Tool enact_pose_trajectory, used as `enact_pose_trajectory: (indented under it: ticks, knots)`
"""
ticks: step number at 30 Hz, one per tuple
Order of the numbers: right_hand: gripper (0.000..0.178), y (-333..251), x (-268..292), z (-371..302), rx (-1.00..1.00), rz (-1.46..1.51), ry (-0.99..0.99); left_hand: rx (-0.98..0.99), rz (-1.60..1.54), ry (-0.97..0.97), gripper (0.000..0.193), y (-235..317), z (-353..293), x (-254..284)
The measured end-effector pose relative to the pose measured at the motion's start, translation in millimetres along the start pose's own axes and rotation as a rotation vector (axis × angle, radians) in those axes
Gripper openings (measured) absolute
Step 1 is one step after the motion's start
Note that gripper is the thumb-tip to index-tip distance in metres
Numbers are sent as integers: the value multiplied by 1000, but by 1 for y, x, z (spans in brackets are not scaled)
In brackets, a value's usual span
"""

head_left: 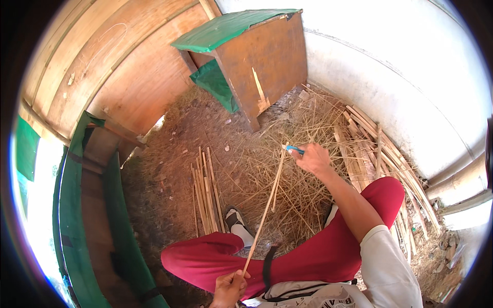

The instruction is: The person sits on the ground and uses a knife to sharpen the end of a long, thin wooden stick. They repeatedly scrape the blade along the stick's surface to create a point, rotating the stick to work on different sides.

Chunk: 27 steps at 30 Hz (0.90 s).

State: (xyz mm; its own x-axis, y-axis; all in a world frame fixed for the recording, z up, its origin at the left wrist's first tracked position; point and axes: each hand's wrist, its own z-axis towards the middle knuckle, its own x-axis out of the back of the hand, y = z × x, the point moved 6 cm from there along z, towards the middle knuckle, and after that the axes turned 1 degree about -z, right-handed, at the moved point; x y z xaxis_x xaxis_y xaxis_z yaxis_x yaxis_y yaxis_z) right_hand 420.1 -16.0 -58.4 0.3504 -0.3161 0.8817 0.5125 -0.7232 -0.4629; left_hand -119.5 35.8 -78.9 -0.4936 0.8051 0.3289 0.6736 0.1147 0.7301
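Note:
My left hand [229, 288], low in the head view over my lap, is closed round the near end of a long thin bamboo strip [264, 220]. The strip slants up and away from me between my knees. At its far end my right hand [313, 159] is closed on a small blue-handled knife [294, 149], whose blade is too small to make out. The knife is at the tip of the strip. A thin sliver [276, 197] hangs beside the strip. Below my right hand lies a heap of bamboo shavings [300, 205].
Several cut strips [205, 192] lie on the dirt floor beside my left foot. To the right, a pile of longer bamboo pieces [380, 143] rests along the pale wall. A wooden cabinet [264, 59] with a green top stands ahead. A green-covered bench [120, 215] is at the left.

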Motion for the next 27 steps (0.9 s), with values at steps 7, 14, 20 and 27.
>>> enact_pose_trajectory:
  ticks: [7, 14, 20, 27]
  knots:
    - [42, 0, -16, -5, 20, -1, 17, -56, 261, 33, 41, 70, -28, -14]
    - [48, 39, -32, 20, -204, 71, 125, -6, 339, -117, 40, -37, 6, 2]
    - [52, 23, -11, 15, -195, 263, -87, -277, 563, 205, 23, 98, -59, 8]
    - [51, 3, 6, 0, -169, 582, -3, -743, 762, 677, 13, 176, -43, 27]
